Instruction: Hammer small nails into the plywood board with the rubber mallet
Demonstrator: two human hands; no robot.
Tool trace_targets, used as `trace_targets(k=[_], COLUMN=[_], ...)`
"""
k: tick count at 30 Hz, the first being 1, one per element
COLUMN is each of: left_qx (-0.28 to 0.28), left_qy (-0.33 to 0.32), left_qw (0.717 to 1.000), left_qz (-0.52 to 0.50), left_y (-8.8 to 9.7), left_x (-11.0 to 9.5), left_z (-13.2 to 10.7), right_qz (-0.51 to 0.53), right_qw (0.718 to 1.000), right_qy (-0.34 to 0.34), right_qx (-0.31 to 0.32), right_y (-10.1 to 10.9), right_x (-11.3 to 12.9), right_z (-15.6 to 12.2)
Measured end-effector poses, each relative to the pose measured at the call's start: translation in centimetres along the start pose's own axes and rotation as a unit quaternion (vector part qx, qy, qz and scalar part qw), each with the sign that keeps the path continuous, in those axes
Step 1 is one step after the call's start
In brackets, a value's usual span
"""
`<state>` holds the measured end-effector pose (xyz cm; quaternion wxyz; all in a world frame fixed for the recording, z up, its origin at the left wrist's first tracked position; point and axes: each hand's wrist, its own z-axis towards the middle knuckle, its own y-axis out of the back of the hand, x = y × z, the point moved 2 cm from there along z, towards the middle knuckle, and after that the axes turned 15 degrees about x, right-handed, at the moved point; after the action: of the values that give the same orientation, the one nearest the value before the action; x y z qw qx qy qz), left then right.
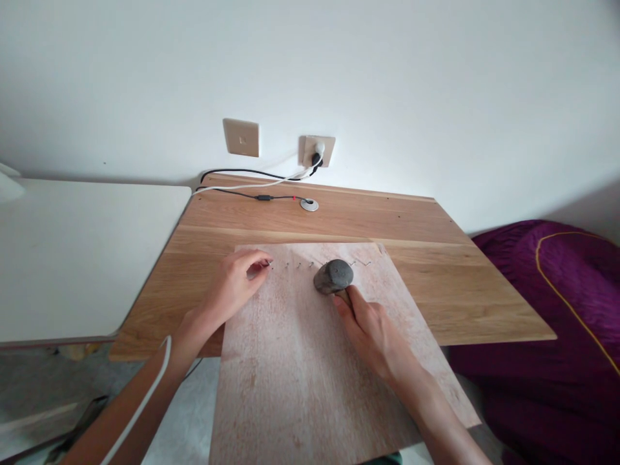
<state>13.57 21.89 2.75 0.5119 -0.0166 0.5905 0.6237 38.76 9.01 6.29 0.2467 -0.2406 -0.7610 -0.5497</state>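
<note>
My left hand is closed in a pinch around a small nail near the far left corner of a pale wooden board. Wrapped round the handle of a rubber mallet is my right hand. The mallet's dark grey head hovers over the board's far part and covers some of it. Several nails stand in a row along the far edge of the board. To the right of the mallet head, a nail leans over.
The board rests on a wooden desk and sticks out past its front edge. Cables run from a wall socket across the desk's back to a round grommet. A white table adjoins left; purple fabric lies right.
</note>
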Motion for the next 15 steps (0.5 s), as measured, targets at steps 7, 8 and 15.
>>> trace_targets(k=[7,8,15], left_qx=[0.017,0.017,0.040], left_qy=[0.000,0.000,-0.015], left_qw=[1.000,1.000,0.996], left_qz=[0.015,0.020,0.083], left_y=[-0.27,-0.25,0.39], left_x=[-0.31,-0.37,-0.97], left_z=[0.30,0.34,0.81], right_qz=[0.014,0.013,0.017], right_qw=[1.000,1.000,1.000], right_qy=[-0.006,-0.002,0.004], right_qx=[0.001,0.000,0.003], right_y=[0.02,0.03,0.03], right_x=[0.11,0.12,-0.04], right_z=[-0.10,-0.10,-0.07])
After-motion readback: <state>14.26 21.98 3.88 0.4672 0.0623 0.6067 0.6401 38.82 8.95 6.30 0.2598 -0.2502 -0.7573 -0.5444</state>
